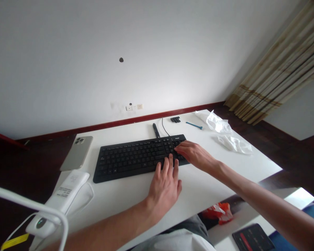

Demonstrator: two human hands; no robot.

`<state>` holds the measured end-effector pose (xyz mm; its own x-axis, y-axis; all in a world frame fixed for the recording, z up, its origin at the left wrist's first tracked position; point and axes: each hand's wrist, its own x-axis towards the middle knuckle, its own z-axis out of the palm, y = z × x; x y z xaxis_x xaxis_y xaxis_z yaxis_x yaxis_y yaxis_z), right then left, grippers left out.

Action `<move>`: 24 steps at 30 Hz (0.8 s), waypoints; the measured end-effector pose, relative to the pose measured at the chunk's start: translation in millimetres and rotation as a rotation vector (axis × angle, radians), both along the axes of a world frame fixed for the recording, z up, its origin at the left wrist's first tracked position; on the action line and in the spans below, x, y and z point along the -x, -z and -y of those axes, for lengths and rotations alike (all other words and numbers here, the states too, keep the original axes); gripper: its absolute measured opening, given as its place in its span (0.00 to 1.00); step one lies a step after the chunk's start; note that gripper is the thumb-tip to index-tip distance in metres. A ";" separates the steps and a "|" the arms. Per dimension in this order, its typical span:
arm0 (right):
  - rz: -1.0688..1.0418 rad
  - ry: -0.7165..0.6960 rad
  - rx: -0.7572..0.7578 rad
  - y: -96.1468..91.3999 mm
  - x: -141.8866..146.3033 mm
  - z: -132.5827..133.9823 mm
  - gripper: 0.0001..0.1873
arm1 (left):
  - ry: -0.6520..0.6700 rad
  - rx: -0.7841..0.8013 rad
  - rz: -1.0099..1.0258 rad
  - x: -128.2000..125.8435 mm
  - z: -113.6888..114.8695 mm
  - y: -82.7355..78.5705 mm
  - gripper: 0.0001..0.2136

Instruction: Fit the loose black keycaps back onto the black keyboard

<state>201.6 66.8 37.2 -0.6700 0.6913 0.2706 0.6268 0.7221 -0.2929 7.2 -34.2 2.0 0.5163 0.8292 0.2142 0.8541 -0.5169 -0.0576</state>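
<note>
The right hand (186, 148) has its fingers bunched at the right end of the keyboard (128, 160); whether they pinch anything is hidden. The left hand (165, 183) lies open and palm down, fingertips on the near side. The keyboard sits mid-table (120, 195), its cord (165, 127) running off behind. A light left hand could let it skid under a tug from the right. Beyond, the loose keycaps (175, 119) and blue stick (194, 125) could scatter if the keyboard or cord jerks.
</note>
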 end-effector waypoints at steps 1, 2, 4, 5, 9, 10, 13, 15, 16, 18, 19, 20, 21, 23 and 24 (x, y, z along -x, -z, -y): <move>-0.017 0.015 -0.033 5.8 -1.4 6.6 0.15 | -0.001 0.002 0.005 -0.2 -0.3 0.2 0.30; -0.044 0.038 -0.062 11.9 -2.8 12.3 0.15 | -0.001 0.003 0.009 -0.4 -0.5 0.4 0.30; -0.133 0.108 -0.093 22.6 -5.6 19.0 0.15 | 0.002 0.005 0.011 -0.6 -1.1 0.6 0.30; -0.175 0.147 -0.088 26.1 -6.6 19.6 0.15 | 0.004 0.005 0.010 -0.7 -1.4 0.6 0.30; -0.209 0.196 0.030 20.5 -7.0 6.9 0.09 | 0.006 0.008 0.009 -0.1 -1.8 0.0 0.31; -0.193 0.174 0.075 15.2 -6.5 2.0 0.08 | 0.006 0.010 0.012 0.1 -1.8 -0.2 0.31; -0.141 0.129 0.187 -0.9 -4.9 -10.0 0.07 | 0.008 0.018 0.014 0.8 -1.6 -0.3 0.31; -0.127 0.133 0.239 -6.3 -4.7 -14.5 0.06 | 0.011 0.016 0.012 1.0 -1.6 -0.1 0.31; -0.135 0.149 0.263 -6.8 -4.9 -15.8 0.05 | 0.011 0.013 0.011 1.1 -1.6 -0.1 0.31; -0.173 0.203 0.304 -4.4 -5.6 -16.8 0.05 | 0.012 0.007 0.008 1.3 -1.7 -0.1 0.31; -0.195 0.231 0.314 -2.4 -6.0 -16.9 0.04 | 0.013 0.006 0.006 1.3 -1.8 -0.3 0.30; -0.209 0.251 0.314 -0.4 -6.3 -16.8 0.05 | 0.014 0.006 0.004 1.4 -1.8 -0.5 0.30; -0.214 0.259 0.308 1.2 -6.4 -16.6 0.05 | 0.015 0.007 0.002 1.5 -1.9 -0.8 0.30; -0.205 0.252 0.295 2.4 -5.9 -16.0 0.05 | 0.015 0.012 -0.003 1.6 -2.0 -1.4 0.31; -0.195 0.244 0.288 1.9 -5.4 -15.7 0.05 | 0.015 0.014 -0.005 1.7 -1.9 -1.6 0.31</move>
